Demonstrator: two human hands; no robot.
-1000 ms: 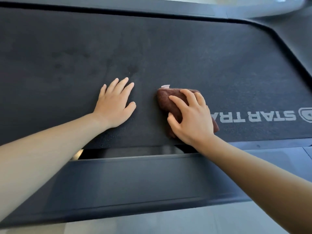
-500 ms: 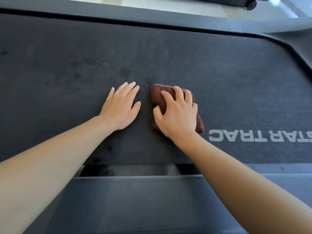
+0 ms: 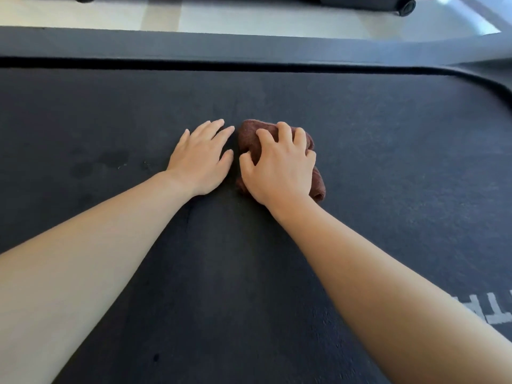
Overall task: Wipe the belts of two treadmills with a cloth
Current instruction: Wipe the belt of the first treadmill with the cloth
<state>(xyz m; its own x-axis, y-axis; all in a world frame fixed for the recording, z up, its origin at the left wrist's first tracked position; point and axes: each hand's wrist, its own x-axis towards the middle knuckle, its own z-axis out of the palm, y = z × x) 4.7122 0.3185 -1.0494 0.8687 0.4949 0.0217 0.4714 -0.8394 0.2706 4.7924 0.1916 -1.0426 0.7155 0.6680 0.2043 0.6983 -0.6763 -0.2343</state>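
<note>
Dark spots (image 3: 102, 162) mark the belt (image 3: 388, 162) at left. The left hand (image 3: 201, 159) lies flat on it, grip open. Just beside it, the right hand (image 3: 279, 167) has its grip curled round the brown cloth (image 3: 246, 134), mid-belt. White lettering (image 3: 496, 311) shows at right. Beyond the rail (image 3: 249, 47) lies pale floor (image 3: 249, 18).

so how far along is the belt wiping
Midway through this belt at best. In hand: the right hand grips the brown cloth on it, the left hand flat beside it. Done: no stretch looks plainly wiped. Left: the dark spots left of the left hand, then a second belt, not in view.
</note>
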